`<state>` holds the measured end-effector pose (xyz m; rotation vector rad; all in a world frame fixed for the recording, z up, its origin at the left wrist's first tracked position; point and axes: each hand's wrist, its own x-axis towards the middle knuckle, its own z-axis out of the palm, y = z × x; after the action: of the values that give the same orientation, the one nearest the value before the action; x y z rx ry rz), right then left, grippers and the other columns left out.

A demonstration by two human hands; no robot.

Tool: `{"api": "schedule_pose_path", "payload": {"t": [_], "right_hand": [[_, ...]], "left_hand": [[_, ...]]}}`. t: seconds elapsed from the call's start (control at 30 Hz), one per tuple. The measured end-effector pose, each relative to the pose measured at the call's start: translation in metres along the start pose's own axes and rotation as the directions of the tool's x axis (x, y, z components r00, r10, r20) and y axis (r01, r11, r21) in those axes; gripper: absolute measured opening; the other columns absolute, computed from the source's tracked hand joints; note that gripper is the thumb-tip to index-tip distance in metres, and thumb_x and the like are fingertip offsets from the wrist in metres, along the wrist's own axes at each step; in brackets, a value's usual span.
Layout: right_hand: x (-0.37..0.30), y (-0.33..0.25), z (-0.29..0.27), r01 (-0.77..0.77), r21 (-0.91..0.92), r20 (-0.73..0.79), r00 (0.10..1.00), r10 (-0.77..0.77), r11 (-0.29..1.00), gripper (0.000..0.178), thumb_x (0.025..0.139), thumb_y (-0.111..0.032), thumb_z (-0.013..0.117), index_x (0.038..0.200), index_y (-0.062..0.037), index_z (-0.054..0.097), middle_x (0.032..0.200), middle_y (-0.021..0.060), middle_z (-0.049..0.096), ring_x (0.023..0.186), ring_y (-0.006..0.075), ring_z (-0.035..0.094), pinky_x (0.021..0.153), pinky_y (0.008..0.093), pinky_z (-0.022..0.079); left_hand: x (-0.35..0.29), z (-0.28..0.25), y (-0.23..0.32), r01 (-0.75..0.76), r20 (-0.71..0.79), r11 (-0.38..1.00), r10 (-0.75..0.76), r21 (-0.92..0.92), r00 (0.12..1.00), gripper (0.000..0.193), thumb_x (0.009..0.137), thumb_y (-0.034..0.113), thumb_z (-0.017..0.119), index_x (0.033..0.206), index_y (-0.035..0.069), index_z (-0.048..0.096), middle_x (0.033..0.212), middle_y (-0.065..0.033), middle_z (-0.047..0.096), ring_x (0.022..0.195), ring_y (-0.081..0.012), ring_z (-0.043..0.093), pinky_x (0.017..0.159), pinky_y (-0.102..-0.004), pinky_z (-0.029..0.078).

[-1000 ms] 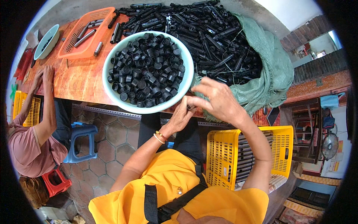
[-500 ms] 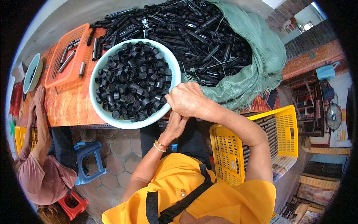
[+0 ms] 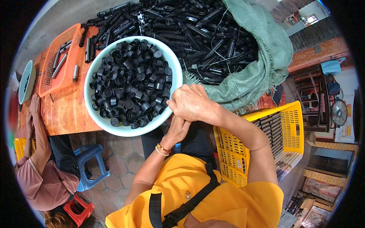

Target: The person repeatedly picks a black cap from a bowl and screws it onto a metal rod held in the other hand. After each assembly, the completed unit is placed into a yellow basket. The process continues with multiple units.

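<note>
My right hand (image 3: 193, 102) is a closed fist at the near right rim of a pale blue-green basin (image 3: 95, 121). What lies inside that fist is hidden. Just below it, my left hand (image 3: 177, 129) comes up against it, with two bracelets on the wrist; its fingers are covered by the right hand and the basin. Many small black round caps (image 3: 129, 81) fill the basin, which reaches past the table's front edge above my lap.
Behind the basin, black tubular parts (image 3: 182, 38) spill from a green woven sack (image 3: 266, 53). An orange basket (image 3: 47, 81) with metal tubes stands left on the wooden table (image 3: 68, 117). A yellow crate (image 3: 232, 152) is at my right. A co-worker (image 3: 47, 178) sits left, beside a blue stool (image 3: 91, 167).
The view has shifted slightly, so the basin and orange basket appear further left. Both my hands keep nearly the same pose, pressed together by the rim.
</note>
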<state>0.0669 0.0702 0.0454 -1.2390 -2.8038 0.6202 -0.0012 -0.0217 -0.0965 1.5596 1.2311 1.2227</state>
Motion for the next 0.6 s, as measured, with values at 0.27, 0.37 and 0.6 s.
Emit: {"api": "schedule_pose_path", "payload": {"t": [0.27, 0.37, 0.6], "right_hand": [[-0.018, 0.044, -0.01, -0.22, 0.161, 0.039, 0.975, 0.217, 0.962, 0.044, 0.085, -0.041, 0.05, 0.078, -0.0025, 0.071, 0.074, 0.0204, 0.066, 0.07, 0.0377, 0.065, 0.07, 0.0454, 0.052], [-0.044, 0.068, -0.002, -0.263, 0.539, 0.127, 0.964, 0.231, 0.8, 0.047, 0.09, -0.041, 0.049, 0.073, -0.0015, 0.067, 0.058, 0.0051, 0.058, 0.05, 0.0149, 0.055, 0.044, 0.0296, 0.046], [-0.085, 0.092, 0.019, -0.355, 0.911, 0.334, 0.934, 0.129, 0.212, 0.042, 0.094, -0.039, 0.047, 0.085, -0.0029, 0.066, 0.063, 0.0006, 0.057, 0.043, 0.005, 0.045, 0.035, 0.0179, 0.029]], "left_hand": [[0.01, -0.007, 0.0, 0.024, 0.1, 0.997, -0.031, 0.075, 0.995, 0.038, 0.09, 0.015, 0.055, 0.123, 0.0, 0.042, 0.121, -0.0233, 0.044, 0.113, -0.0369, 0.045, 0.093, -0.0434, 0.036], [0.013, -0.015, 0.014, -0.052, 0.131, 0.991, 0.035, 0.127, 0.991, 0.034, 0.087, 0.017, 0.062, 0.113, -0.001, 0.051, 0.104, -0.018, 0.056, 0.095, -0.0314, 0.055, 0.082, -0.0381, 0.043], [0.011, -0.029, 0.054, 0.212, 0.268, 0.963, -0.162, -0.169, 0.95, 0.03, 0.079, 0.016, 0.073, 0.104, 0.001, 0.067, 0.072, -0.0027, 0.064, 0.059, -0.0079, 0.055, 0.054, -0.025, 0.045]]}}
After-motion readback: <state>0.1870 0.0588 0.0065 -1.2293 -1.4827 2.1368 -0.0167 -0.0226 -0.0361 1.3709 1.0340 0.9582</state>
